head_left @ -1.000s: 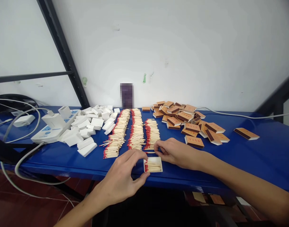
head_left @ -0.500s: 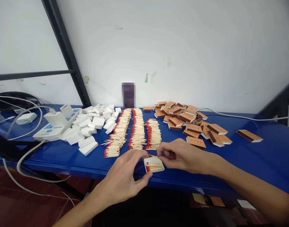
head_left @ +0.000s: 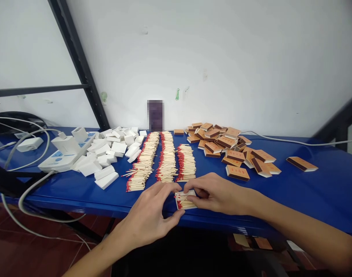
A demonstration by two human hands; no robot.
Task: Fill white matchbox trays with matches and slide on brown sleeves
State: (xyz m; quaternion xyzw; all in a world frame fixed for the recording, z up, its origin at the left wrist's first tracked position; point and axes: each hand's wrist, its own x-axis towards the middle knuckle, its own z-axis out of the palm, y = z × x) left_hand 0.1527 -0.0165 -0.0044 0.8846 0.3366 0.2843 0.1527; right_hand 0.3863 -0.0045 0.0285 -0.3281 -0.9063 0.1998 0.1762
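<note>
A small white matchbox tray (head_left: 185, 202) with red-tipped matches in it lies near the front edge of the blue table (head_left: 308, 188). My left hand (head_left: 151, 215) grips the tray between thumb and fingers from its left side. My right hand (head_left: 215, 192) rests over the tray's right part, fingertips pinched together on the matches inside. Just behind the tray lie three long rows of loose matches (head_left: 166, 157).
A heap of white inner trays (head_left: 112, 154) lies at the left, a pile of orange outer sleeves (head_left: 230, 148) at the right, with one sleeve (head_left: 302, 163) apart. A power strip with chargers and cables (head_left: 57, 154) sits far left. A black metal frame (head_left: 75, 61) rises behind.
My right hand came back from the near end of the match rows and now sits over the tray, pressing on its matches. My left hand kept hold of the tray.
</note>
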